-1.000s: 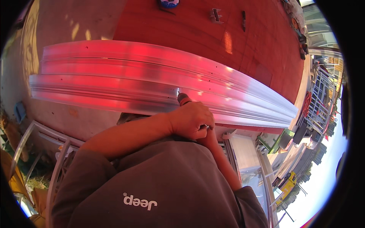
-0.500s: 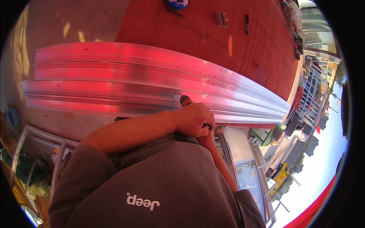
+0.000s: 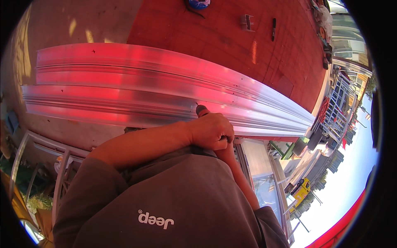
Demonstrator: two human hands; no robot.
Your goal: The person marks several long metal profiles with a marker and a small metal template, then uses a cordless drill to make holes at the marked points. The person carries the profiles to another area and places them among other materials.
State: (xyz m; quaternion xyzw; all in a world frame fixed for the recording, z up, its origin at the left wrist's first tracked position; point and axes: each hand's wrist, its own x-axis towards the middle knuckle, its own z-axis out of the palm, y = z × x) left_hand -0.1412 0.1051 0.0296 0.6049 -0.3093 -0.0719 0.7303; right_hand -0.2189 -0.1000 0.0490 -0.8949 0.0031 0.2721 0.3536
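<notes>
— Red floor sheeting [image 3: 231,49] covers the far ground, with brownish floor [image 3: 95,20] to its left. Where is the work located?

— On a set of long, silvery, ribbed metal profiles [image 3: 124,76], laid side by side between the sheeting and the person's body. Their long axis runs left to right, narrowing toward the right in this lens.

— Which relation governs?

— Tool tip to metal. A dark, round-nosed, drill-like tool [image 3: 202,110] points away from the body and slightly left, across that axis. Its thin tip meets or nearly meets the profiles; contact cannot be confirmed from this angle.

— State of the fingers?

— Left hand [image 3: 211,129]: fingers curled closed over the tool's body, with the profiles just beyond the knuckles. It is the nearer visible hand. Right hand: hidden beneath the left; the right forearm [image 3: 244,182] shows, but its grip cannot be told.

— Differences from one second ago?

— Hands and tool keep the same arrangement. Framing differs: the profiles' left ends sit farther left, and a red edge [image 3: 343,225] shows larger at lower right.
</notes>
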